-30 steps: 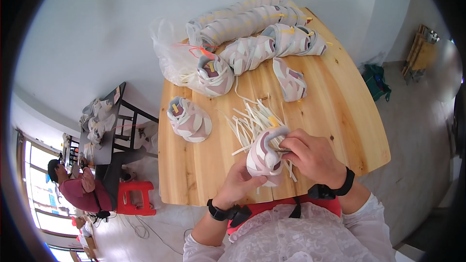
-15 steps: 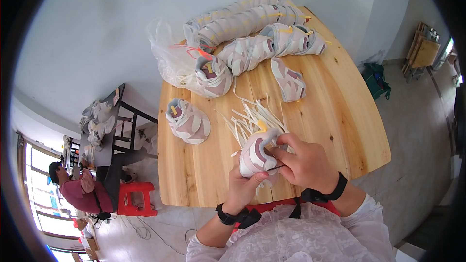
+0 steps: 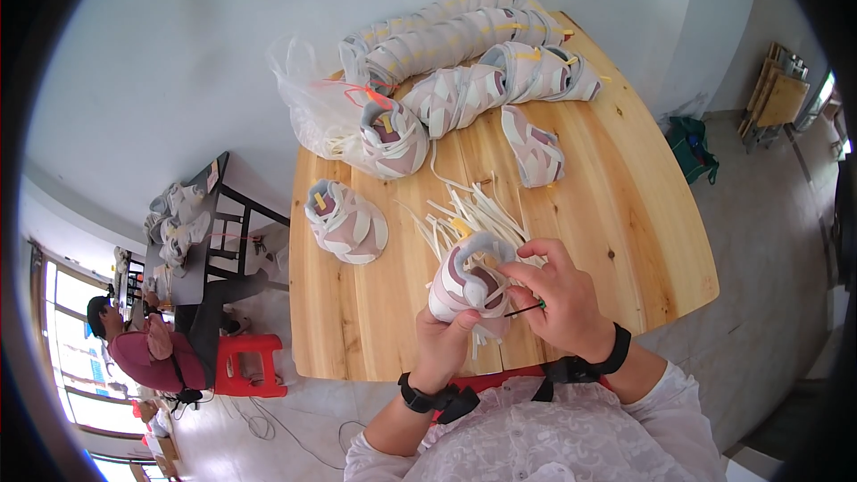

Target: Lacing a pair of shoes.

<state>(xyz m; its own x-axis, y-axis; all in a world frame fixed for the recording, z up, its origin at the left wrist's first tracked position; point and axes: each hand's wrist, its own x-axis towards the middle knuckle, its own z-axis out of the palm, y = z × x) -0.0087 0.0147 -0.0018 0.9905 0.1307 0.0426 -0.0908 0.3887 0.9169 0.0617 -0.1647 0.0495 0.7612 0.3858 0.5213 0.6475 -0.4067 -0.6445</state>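
Observation:
My left hand (image 3: 443, 346) is closed around a white, pink and mauve shoe upper (image 3: 453, 290), held up over the near part of the table with its collar opening facing up. My right hand (image 3: 564, 305) is at the upper's right edge, fingers bent, with a thin dark rod-like tool (image 3: 525, 310) with a green end in its grip. The tool's tip points at the eyelet side of the upper; whether it passes through is too small to tell. White laces (image 3: 478, 205) lie in a loose pile just beyond the upper.
One upper (image 3: 346, 223) stands at the left, another (image 3: 533, 150) lies beyond the laces. Rows of nested uppers (image 3: 464, 45) and a clear plastic bag (image 3: 308, 116) line the far side of the wooden table (image 3: 625, 214). A seated person (image 3: 156, 353) is at the left.
The upper has tilted so its opening shows more, its yellow tab shifting left. My right hand has drawn slightly right, and the tool's green end has come into sight.

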